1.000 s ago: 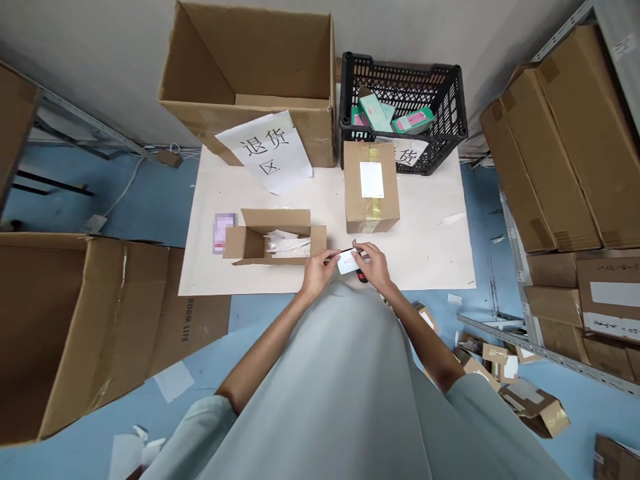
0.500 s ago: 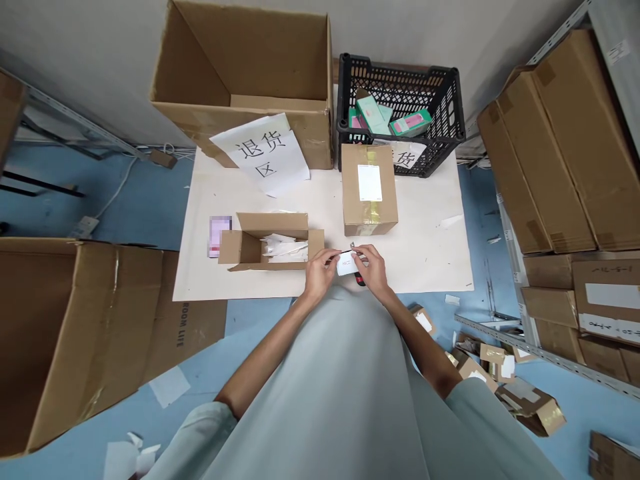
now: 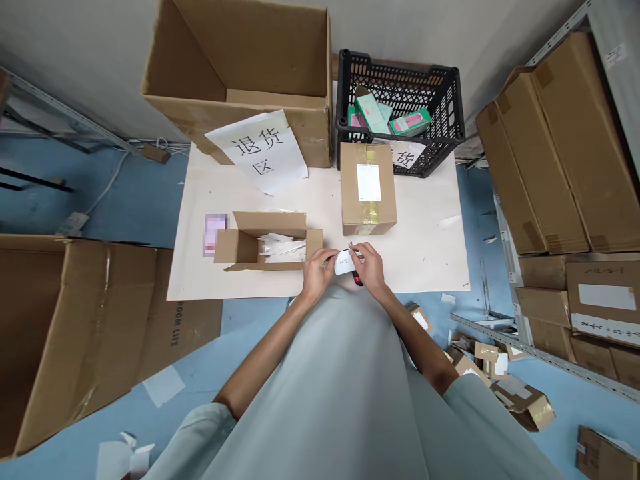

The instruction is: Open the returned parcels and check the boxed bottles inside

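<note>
The left hand (image 3: 316, 275) and right hand (image 3: 369, 267) each have the grip pinching an opposite side of a small white card (image 3: 343, 263), located by the desk's near edge, right of its middle. Fingers cover the card's sides; its reddish print is too small to read reliably. A red-and-black object (image 3: 357, 278) shows partly beside the right hand; its type cannot be determined. A pixelated item (image 3: 215, 233) near the desk's left edge is unidentifiable. The taped carton (image 3: 369, 213) hides part of the sign on the black crate (image 3: 449, 70). The large carton (image 3: 310, 133) at the desk's far edge is cut off above. The desk (image 3: 425, 247) has a pale, lightly marked surface. Surrounding it are blue floor (image 3: 255, 327), grey wall (image 3: 400, 30) and, rightward, stacked cartons (image 3: 555, 160).
</note>
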{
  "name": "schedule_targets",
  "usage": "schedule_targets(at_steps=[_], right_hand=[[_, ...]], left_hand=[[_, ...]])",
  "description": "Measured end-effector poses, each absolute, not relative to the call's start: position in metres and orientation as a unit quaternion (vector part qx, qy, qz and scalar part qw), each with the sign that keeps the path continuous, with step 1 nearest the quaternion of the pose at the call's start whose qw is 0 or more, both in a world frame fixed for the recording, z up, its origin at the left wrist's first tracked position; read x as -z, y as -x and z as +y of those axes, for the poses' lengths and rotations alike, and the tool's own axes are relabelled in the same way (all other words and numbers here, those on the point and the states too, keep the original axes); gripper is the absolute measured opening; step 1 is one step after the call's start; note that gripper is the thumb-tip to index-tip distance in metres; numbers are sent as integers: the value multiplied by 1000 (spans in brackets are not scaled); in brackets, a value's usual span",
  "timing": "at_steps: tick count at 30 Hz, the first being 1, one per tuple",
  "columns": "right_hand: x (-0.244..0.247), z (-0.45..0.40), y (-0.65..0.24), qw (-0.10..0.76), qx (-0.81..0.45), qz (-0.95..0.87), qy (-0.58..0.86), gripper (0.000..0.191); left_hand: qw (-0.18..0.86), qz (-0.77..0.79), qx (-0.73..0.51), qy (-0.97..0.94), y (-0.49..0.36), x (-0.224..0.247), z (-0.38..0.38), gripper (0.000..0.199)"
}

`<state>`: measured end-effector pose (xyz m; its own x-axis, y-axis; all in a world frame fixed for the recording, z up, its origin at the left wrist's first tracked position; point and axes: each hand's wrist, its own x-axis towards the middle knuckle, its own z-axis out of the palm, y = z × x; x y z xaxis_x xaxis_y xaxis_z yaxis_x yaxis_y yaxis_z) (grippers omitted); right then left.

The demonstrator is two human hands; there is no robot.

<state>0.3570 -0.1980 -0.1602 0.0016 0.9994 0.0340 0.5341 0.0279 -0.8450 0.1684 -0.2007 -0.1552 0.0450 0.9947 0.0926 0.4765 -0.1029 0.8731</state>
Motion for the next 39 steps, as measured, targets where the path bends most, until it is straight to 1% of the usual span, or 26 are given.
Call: schedule_targets(at_steps=[6, 15, 20, 23, 24, 27, 28, 30, 33, 35, 37, 39], right_hand=[[162, -195, -359, 323, -333, -630, 622, 34], [160, -193, -361, 333, -353, -620, 617, 31], [163, -189, -357, 316, -352, -604, 641, 27], [163, -182, -355, 302, -351, -595, 657, 25], [162, -179, -355, 300, -352, -597, 655, 24], [164, -176, -359, 308, -367, -604, 637, 25], [167, -177, -362, 317, -380, -599, 629, 26], [175, -183, -367, 341, -425, -563, 622, 33], [188, -200, -377, 370, -485, -480, 631, 42], [188, -214, -383, 386, -485, -455, 639, 43], [177, -225, -387, 405, -482, -454, 630, 46], [157, -232, -388, 435, -478, -457, 611, 53]], left_hand=[[341, 587, -364, -638, -169, 154, -200, 22], [330, 594, -304, -668, -172, 153, -195, 27], [317, 620, -269, -665, -173, 155, -191, 26], [321, 567, -250, -717, -173, 155, -189, 27], [329, 535, -243, -739, -173, 155, -188, 30], [350, 473, -204, -783, -173, 155, -187, 58], [352, 470, -189, -787, -173, 155, -187, 62], [351, 479, -171, -786, -172, 154, -185, 61], [354, 527, -186, -750, -167, 145, -173, 53], [376, 566, -219, -700, -158, 130, -157, 48], [427, 584, -265, -637, -145, 109, -132, 46], [494, 581, -313, -566, -132, 83, -102, 48]])
